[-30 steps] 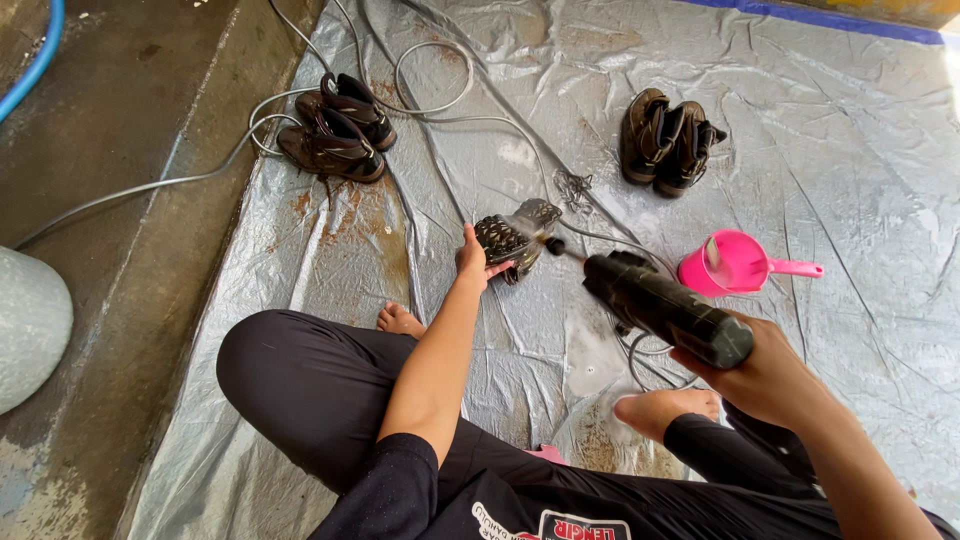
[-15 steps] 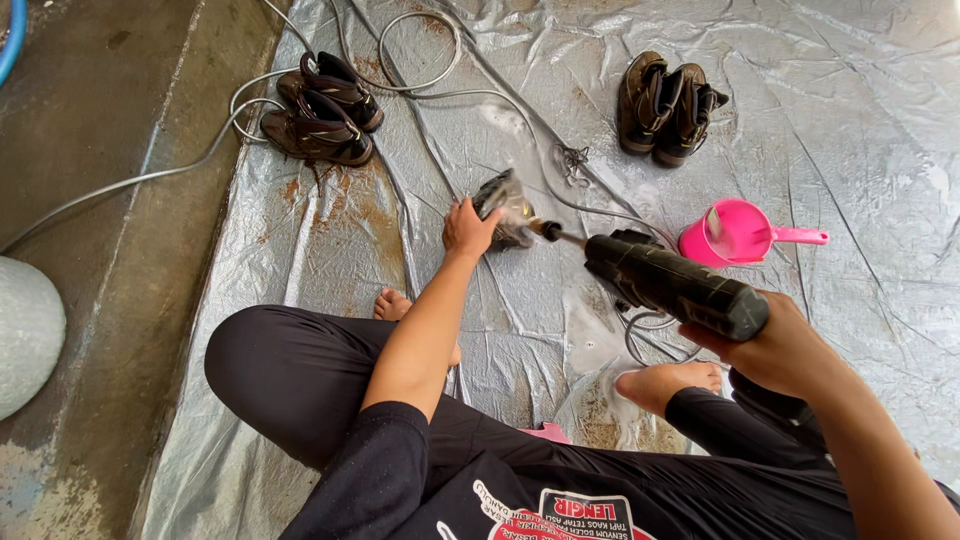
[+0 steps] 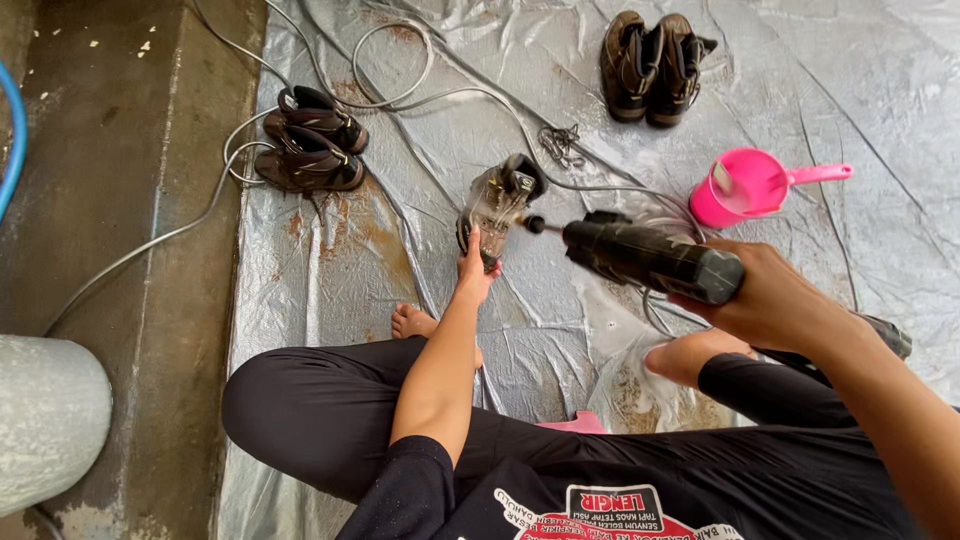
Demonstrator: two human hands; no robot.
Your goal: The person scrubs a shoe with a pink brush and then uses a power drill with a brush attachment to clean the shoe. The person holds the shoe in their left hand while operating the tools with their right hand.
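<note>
I sit cross-legged on a grey plastic sheet (image 3: 400, 250). My left hand (image 3: 475, 268) grips the near end of a dark wet shoe (image 3: 497, 203) lying on the sheet in front of me. Water spray blurs the shoe. My right hand (image 3: 775, 300) holds a black pressure-washer gun (image 3: 650, 258), its nozzle pointing left at the shoe from a short gap.
A pair of dark sandals (image 3: 308, 140) lies at the sheet's left edge, a pair of brown boots (image 3: 652, 65) at the back. A pink scoop (image 3: 750, 185) sits right of the gun. Grey hoses (image 3: 400, 60) loop across the sheet. Bare concrete (image 3: 110, 150) runs along the left.
The shoe has turned under my left hand and now shows water spray on it. The gun has stayed aimed at it. My view has shifted slightly forward.
</note>
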